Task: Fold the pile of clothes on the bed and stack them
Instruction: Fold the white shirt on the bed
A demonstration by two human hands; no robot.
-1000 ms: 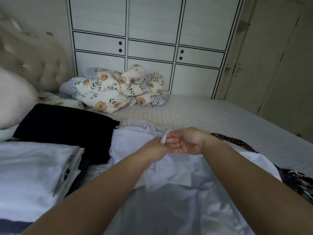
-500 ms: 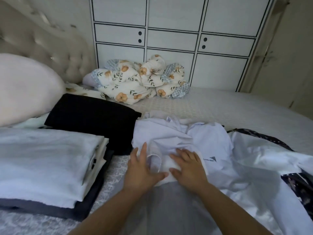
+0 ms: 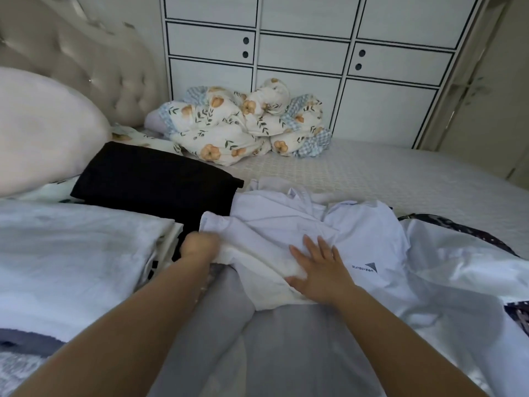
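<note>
A small white garment (image 3: 257, 253) lies spread on the bed in front of me, on top of a pale shirt with a "sunscreen" logo (image 3: 369, 245). My left hand (image 3: 200, 247) grips the garment's left edge, fingers curled into the cloth; it is blurred. My right hand (image 3: 317, 267) lies flat on the garment's right part, fingers straight and pressing down. A stack of folded white clothes (image 3: 71, 262) sits at the left, with a folded black garment (image 3: 154, 181) behind it. More loose pale and dark-patterned clothes (image 3: 463, 279) lie at the right.
A floral quilt (image 3: 243, 124) is bundled at the far side of the bed by the white wardrobe (image 3: 300, 53). A large pale pillow (image 3: 43, 130) and a tufted headboard (image 3: 94, 67) stand at the left. Bare mattress cover (image 3: 386, 173) shows at the back right.
The hands came down from holding the white garment up together. The left hand has since slid left and gripped the edge, spreading the cloth, while the right hand stays pressed flat.
</note>
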